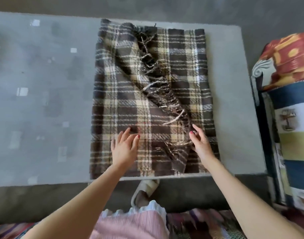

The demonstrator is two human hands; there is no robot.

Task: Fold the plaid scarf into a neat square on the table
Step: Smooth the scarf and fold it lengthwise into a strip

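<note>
Here's the plaid scarf (123,94), brown, cream and grey checks, lying on the grey worktop (44,100) as a tall rectangle, its near edge right along the worktop's front edge. A folded-over layer covers the left part, and its fringe (158,83) runs in a slanted, untidy line from the far edge down toward the near right corner, tassels splayed over the layer beneath.

The left hand (124,149) lies palm down on the near part of the scarf, fingers spread and flat on the cloth, gripping nothing. The right hand (200,144) sits at the low end of the fringe line; its fingers are loosely curled with the tips among the tassels, but whether they actually pinch any is not clear.

Below the worktop's front edge a pale slipper (146,188) shows on the dark floor. To the right stands a stack of patterned, striped bedding (292,100).
</note>
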